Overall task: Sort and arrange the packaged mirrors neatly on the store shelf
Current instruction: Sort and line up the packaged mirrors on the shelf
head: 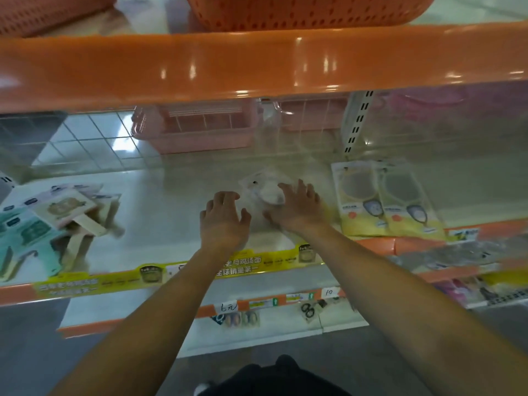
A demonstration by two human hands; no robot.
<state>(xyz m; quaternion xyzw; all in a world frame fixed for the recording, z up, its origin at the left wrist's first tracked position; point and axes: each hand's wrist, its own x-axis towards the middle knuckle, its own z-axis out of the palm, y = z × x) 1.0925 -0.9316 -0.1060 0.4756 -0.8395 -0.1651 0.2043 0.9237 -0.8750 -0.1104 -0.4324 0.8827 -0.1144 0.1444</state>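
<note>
Both arms reach into the middle shelf [177, 181], hands side by side near its centre. L hand [221, 218] is palm down, fingers spread and slightly bent; grip holds nothing, and whether the fingertips touch the shelf can't be told. R hand [300, 208] lies on a clear pack [264, 185] w/ a pale round mirror inside. Its fingers are spread over the pack's right part and its thumb sits at the near edge; the pic is blurred there, so can't tell if that grip is pressing flat or pinching. The pack lies flat at mid-shelf, just beyond and between the two hands.

On the shelf's right, two yellow packs [385, 201] of handled mirrors lie flat, side by side and touching, apart from the R hand. On the left, a loose pile [51, 221] of teal, cream and pink packs overlaps at odd angles, well apart from the L hand.

A yellow strip [94, 284] runs along the shelf's front edge. An orange rail [257, 67] fronts the shelf above, which carries an orange basket [308, 10]. Pink baskets [194, 130] show behind the shelf's clear back. A lower shelf [271, 324] has small items and price tags.
</note>
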